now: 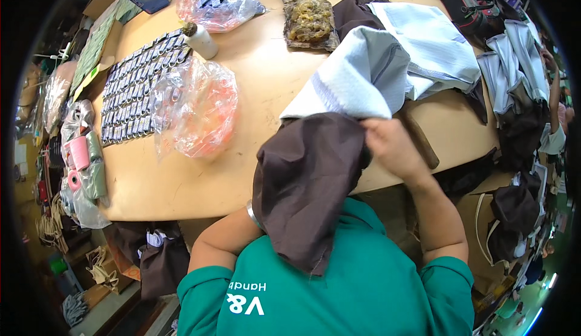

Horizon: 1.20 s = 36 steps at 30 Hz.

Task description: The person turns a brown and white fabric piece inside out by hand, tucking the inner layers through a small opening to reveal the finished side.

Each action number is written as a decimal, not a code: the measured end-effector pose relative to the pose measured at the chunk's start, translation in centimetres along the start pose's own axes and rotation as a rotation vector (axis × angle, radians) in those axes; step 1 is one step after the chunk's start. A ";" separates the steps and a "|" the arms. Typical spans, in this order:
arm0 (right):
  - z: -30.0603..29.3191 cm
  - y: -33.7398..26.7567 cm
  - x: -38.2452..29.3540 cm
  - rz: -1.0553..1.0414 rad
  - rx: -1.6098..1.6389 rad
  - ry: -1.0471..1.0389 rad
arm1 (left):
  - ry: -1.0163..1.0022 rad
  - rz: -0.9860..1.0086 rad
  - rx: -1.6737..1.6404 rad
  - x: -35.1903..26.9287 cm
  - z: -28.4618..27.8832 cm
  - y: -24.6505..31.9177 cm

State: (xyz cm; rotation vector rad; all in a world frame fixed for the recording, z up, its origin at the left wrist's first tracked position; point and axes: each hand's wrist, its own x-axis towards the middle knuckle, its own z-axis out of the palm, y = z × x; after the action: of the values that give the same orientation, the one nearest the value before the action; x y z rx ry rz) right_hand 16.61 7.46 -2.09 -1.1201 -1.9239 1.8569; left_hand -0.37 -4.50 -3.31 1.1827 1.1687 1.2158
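A dark brown cloth piece [308, 168] hangs in front of my chest, joined to or lying against a white textile piece [358, 73] with a stitched grey band. My right hand [392, 147], slightly blurred, pinches the edge where brown and white meet. My left hand is hidden beneath the brown cloth; only the forearm and a band at the wrist show. Beyond lies another white textile piece [435, 50] over more brown cloth [356, 11]. A wooden bar [420, 143] rests on the table beside my right hand.
On the table [199, 186] are rows of small dark tabs with metal rings [131, 95], a clear plastic bag [209, 109], a white bottle [202, 43], a bag of loose tabs [218, 0] and a board bearing a yellowish-brown mass [311, 20]. Thread cones [79, 153] stand left.
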 end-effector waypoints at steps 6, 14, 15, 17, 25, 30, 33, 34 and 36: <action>-2.3 -2.6 0.7 -0.037 1.061 -0.057 | -0.072 0.072 0.239 -0.1 -1.7 2.2; 0.6 -12.0 -1.5 -1.091 -0.692 0.620 | -0.241 0.262 0.792 2.5 -4.4 8.7; 1.3 -13.1 -2.1 -1.245 -0.705 0.529 | -0.260 0.276 0.821 3.2 -4.6 8.9; 3.4 -13.6 -2.0 -1.209 -0.815 0.119 | -0.289 0.288 0.862 4.4 -4.5 9.6; -3.7 -12.1 -0.9 -1.197 -1.209 0.155 | -0.145 0.305 0.635 7.6 -6.4 10.6; -6.1 -9.3 0.3 -1.064 -0.978 0.196 | -0.451 0.446 1.207 7.2 -4.9 13.3; -6.0 -8.5 0.5 -0.901 -0.734 0.146 | -0.597 0.394 1.202 5.4 -4.2 14.1; -5.2 -8.9 0.2 -0.825 -0.591 0.113 | -0.550 0.498 1.113 4.7 -4.7 13.1; -3.4 -10.2 -0.8 -0.821 -0.490 0.144 | -0.580 0.601 1.008 3.9 -4.9 13.5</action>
State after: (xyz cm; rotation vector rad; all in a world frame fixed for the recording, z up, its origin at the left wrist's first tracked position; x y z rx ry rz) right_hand 15.72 10.52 8.24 -0.4013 -2.3102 0.8793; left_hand -5.81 -0.51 9.96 2.5727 0.9861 0.5245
